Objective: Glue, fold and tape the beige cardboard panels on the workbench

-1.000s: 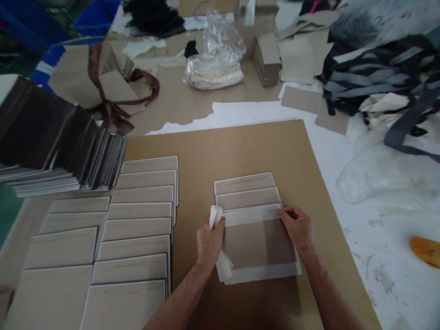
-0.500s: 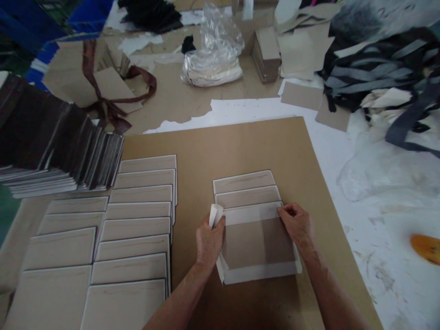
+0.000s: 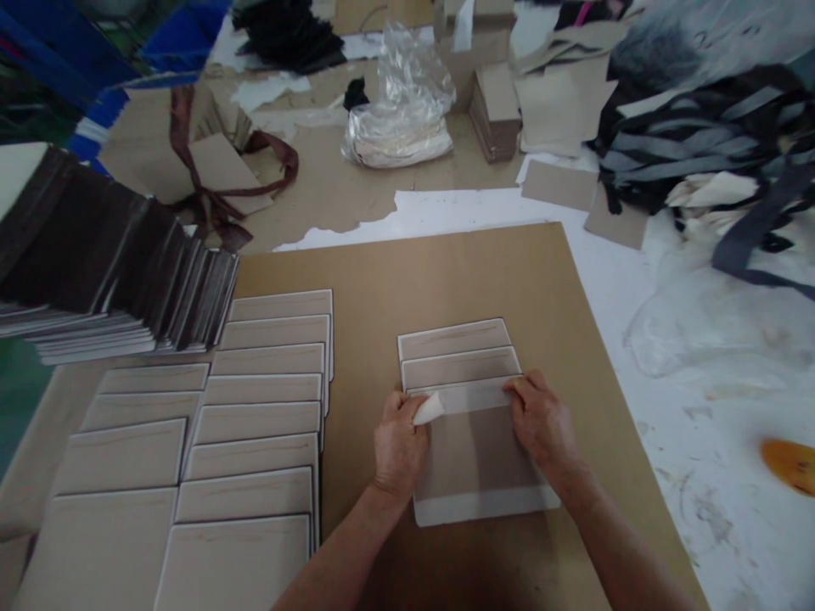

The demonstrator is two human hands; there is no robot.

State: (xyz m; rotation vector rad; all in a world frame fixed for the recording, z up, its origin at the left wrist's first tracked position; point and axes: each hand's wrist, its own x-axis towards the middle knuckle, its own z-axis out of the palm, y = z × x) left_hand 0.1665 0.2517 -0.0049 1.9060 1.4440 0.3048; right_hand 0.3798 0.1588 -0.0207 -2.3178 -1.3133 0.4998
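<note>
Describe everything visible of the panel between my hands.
The panel is flat and rectangular, brownish-grey with whitish bands along its far and near edges. It lies nearest in an overlapping row on the tan board. The right hand touches its far right corner; the left hand, holding a white piece, covers its far left one.

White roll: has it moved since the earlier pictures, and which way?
Yes. Against the brown board, the white roll, held in the left hand, has moved right.

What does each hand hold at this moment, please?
Left hand: closed on a rolled white strip.
Right hand: fingertips on the white-edged panel's upper right corner; whether it grips cannot be told.
</note>
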